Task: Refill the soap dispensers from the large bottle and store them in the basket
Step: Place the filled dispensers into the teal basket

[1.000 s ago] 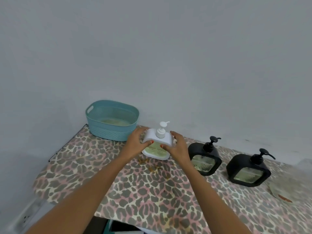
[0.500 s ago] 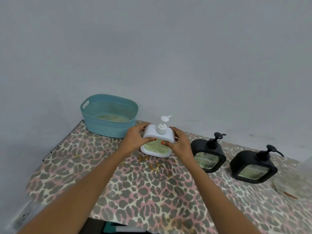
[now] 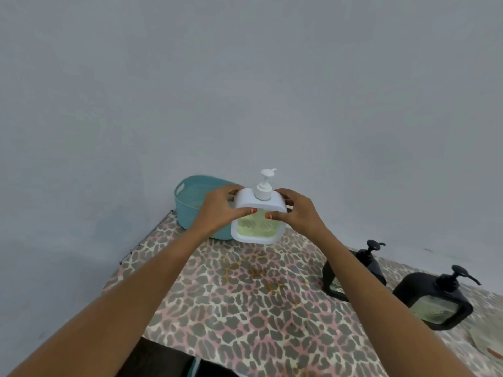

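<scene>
— White soap dispenser [image 3: 258, 216]: where is it, and who has it?

— Both hands do. The left hand [image 3: 217, 210] clasps its left side and the right hand [image 3: 298, 213] its right, thumbs pressed on the front face just above the clear window, fingers wrapped behind. It looks lifted clear of the leopard-print table cover [image 3: 245, 308], upright, pump nozzle on top pointing right.

— And the teal basket [image 3: 187, 205]?

— Directly behind and to the left of the dispenser, against the wall; the left hand partly hides its near rim. So the carry runs away from the body and leftward, and the left hand is the nearer one to the opening.

— Long axis?

— Vertical, pump up (the greenish soap shows in the lower window, so it reads as filled). Keeping it upright over the rim seems sensible, since a tilt might let soap seep at the pump.

— What remains?

— Two black soap dispensers [image 3: 435, 300] stand on the cover to the right, well apart from the basket, one partly hidden by the right forearm. Neither is stored yet.
</scene>
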